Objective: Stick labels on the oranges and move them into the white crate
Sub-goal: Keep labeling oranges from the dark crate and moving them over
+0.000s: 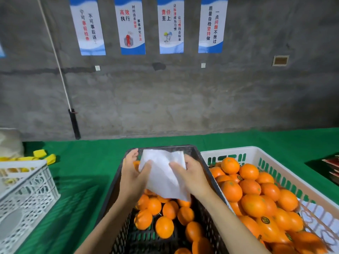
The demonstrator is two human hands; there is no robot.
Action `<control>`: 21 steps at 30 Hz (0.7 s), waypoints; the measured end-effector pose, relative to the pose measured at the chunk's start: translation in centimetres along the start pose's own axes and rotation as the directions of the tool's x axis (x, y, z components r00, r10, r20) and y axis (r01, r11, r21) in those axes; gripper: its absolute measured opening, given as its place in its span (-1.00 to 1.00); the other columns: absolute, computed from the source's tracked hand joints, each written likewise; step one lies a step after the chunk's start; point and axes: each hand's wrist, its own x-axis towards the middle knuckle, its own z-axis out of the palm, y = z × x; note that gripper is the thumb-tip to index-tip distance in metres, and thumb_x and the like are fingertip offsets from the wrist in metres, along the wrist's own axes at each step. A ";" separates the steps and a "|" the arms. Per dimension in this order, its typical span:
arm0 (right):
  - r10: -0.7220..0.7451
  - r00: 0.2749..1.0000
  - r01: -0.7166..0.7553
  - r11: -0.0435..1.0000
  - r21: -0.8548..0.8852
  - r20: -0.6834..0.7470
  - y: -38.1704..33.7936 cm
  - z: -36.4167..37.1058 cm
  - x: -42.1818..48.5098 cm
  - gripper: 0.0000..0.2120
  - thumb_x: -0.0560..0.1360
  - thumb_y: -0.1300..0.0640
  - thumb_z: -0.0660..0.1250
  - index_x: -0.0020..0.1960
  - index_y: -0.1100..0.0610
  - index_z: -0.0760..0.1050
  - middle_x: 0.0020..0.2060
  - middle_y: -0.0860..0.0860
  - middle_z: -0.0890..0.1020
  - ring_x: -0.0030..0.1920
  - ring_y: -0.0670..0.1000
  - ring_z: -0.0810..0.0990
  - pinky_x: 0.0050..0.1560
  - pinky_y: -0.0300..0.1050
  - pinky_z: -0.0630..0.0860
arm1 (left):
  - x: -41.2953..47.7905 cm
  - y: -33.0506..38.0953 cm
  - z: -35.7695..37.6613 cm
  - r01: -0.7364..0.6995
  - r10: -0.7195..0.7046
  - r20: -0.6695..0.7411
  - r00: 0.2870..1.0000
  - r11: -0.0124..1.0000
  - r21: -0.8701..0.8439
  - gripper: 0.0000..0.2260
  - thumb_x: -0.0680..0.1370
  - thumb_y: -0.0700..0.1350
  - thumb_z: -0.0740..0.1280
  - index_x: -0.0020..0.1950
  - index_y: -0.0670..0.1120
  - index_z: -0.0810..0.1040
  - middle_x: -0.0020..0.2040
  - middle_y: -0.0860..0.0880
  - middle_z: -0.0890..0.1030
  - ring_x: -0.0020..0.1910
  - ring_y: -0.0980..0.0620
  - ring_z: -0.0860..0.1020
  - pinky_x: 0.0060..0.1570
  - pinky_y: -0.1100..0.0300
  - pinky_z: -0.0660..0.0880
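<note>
A white sheet (162,171), seemingly label backing paper, hangs above the black crate (110,202), and both hands hold it. My left hand (133,174) pinches its left edge with the thumb on top. My right hand (190,176) grips its right side, thumb across the front. Under the sheet, several unlabelled oranges (165,226) lie in the black crate. To the right, the white crate (286,173) is heaped with oranges (253,204), some bearing dark round labels (265,219).
Another white lattice crate (23,197) sits at the left on the green tablecloth (77,189), with yellow strips (39,156) behind it. Red items (333,167) lie at the right edge. A grey concrete wall with posters rises behind the table.
</note>
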 end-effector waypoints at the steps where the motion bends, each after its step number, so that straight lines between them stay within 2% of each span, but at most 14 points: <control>1: 0.040 0.998 -0.034 0.989 0.147 -0.039 -1.1 -0.8 -0.3 -0.99 0.55 0.13 0.41 -0.04 0.06 0.60 -0.18 -0.01 0.70 -0.17 -0.07 0.65 -0.23 -0.22 0.54 | -0.1 1.2 0.1 0.124 -0.118 0.043 0.992 0.978 -0.167 -0.41 0.60 0.00 0.39 0.55 -0.10 0.25 0.46 -0.06 0.38 0.34 0.02 0.41 0.30 0.02 0.42; 2: 0.084 0.995 -0.066 0.962 0.266 -0.057 -2.3 -1.6 -0.8 -0.91 0.54 0.17 0.42 0.04 0.06 0.63 -0.09 0.02 0.73 -0.08 0.02 0.70 -0.16 -0.11 0.62 | -0.5 2.6 0.3 0.215 -0.194 0.103 0.976 0.939 -0.267 -0.37 0.59 0.01 0.40 0.56 -0.13 0.22 0.49 -0.10 0.37 0.33 -0.03 0.44 0.25 0.02 0.46; 3: 0.103 0.993 -0.076 0.933 0.351 -0.059 -3.1 -2.6 -1.3 -0.85 0.54 0.20 0.43 0.09 0.09 0.63 -0.03 0.08 0.73 -0.03 0.11 0.71 -0.09 0.03 0.66 | -1.0 4.0 0.4 0.268 -0.225 0.174 0.959 0.919 -0.288 -0.42 0.59 0.05 0.40 0.50 -0.20 0.32 0.43 -0.13 0.46 0.27 -0.09 0.51 0.16 0.03 0.52; 4: 0.103 0.993 -0.070 0.921 0.383 -0.066 -4.2 -3.5 -2.0 -0.83 0.53 0.23 0.43 0.12 0.12 0.63 -0.01 0.12 0.73 -0.01 0.16 0.71 -0.05 0.10 0.65 | -1.7 5.1 0.5 0.288 -0.218 0.250 0.943 0.912 -0.291 -0.53 0.58 0.07 0.40 0.36 -0.22 0.49 0.28 -0.13 0.61 0.17 -0.13 0.59 0.04 0.06 0.58; 6: 0.083 0.991 -0.042 0.933 0.358 -0.101 -6.4 -5.3 -3.5 -0.84 0.52 0.26 0.42 0.10 0.16 0.64 -0.04 0.15 0.73 -0.08 0.13 0.71 -0.10 0.05 0.63 | -3.9 7.6 0.6 0.290 -0.177 0.331 0.927 0.897 -0.334 -0.78 0.59 0.04 0.39 0.02 -0.10 0.68 -0.06 -0.02 0.75 -0.05 -0.10 0.69 -0.16 0.13 0.62; 7: 0.080 0.989 -0.034 0.942 0.334 -0.126 -7.3 -6.3 -4.4 -0.84 0.51 0.26 0.43 0.09 0.19 0.64 -0.06 0.16 0.73 -0.11 0.10 0.71 -0.14 -0.01 0.62 | -5.0 8.6 0.8 0.261 -0.139 0.339 0.931 0.901 -0.347 -0.83 0.59 0.00 0.39 -0.05 -0.06 0.70 -0.10 -0.02 0.75 -0.09 -0.10 0.70 -0.16 0.10 0.63; 11: 0.116 0.969 -0.047 0.953 0.298 -0.216 -9.5 -11.7 -9.1 -0.74 0.46 0.14 0.48 0.10 0.24 0.60 -0.06 0.18 0.73 -0.13 0.10 0.70 -0.15 -0.03 0.62 | -9.4 11.4 3.1 0.107 0.033 0.337 0.941 0.915 -0.388 -0.95 0.57 -0.08 0.43 -0.05 0.00 0.69 -0.08 0.00 0.75 -0.14 0.01 0.71 -0.16 0.02 0.64; 13: 0.145 0.963 -0.082 0.961 0.265 -0.228 -9.9 -14.6 -12.1 -0.80 0.46 0.12 0.49 0.04 0.14 0.61 -0.06 0.13 0.73 -0.12 0.11 0.70 -0.13 0.01 0.60 | -11.7 12.3 4.7 0.121 0.037 0.353 0.935 0.903 -0.413 -0.97 0.58 -0.07 0.42 -0.01 0.02 0.66 -0.05 0.02 0.75 -0.09 0.01 0.71 -0.12 0.00 0.66; 15: 0.191 0.949 -0.144 0.971 0.192 -0.252 -9.8 -17.3 -15.0 -0.89 0.47 0.12 0.48 -0.01 0.02 0.62 -0.05 0.07 0.73 -0.14 0.10 0.68 -0.20 0.01 0.55 | -13.7 12.9 6.5 0.086 0.068 0.361 0.930 0.915 -0.394 -0.96 0.58 -0.04 0.42 0.01 0.05 0.64 -0.06 0.09 0.74 -0.07 0.03 0.70 -0.11 0.01 0.66; 18: 0.243 0.892 -0.221 0.970 0.103 -0.381 -9.6 -20.9 -18.9 -0.94 0.51 0.15 0.44 -0.06 0.00 0.63 -0.20 -0.03 0.73 -0.29 -0.04 0.68 -0.40 -0.19 0.54 | -16.3 14.5 10.0 0.089 0.109 0.400 0.910 0.891 -0.445 -0.96 0.58 -0.08 0.42 -0.02 0.07 0.63 -0.12 0.20 0.72 -0.14 0.19 0.68 -0.24 0.24 0.57; 21: 0.184 0.809 -0.233 0.972 -0.016 -0.559 -9.0 -24.5 -21.7 -0.87 0.49 0.14 0.47 -0.19 -0.06 0.63 -0.37 -0.09 0.65 -0.39 -0.13 0.60 -0.37 -0.27 0.51 | -19.0 16.5 14.1 0.126 0.157 0.515 0.842 0.873 -0.471 -0.93 0.60 -0.08 0.39 0.00 0.11 0.63 -0.09 0.24 0.71 -0.12 0.24 0.67 -0.24 0.39 0.53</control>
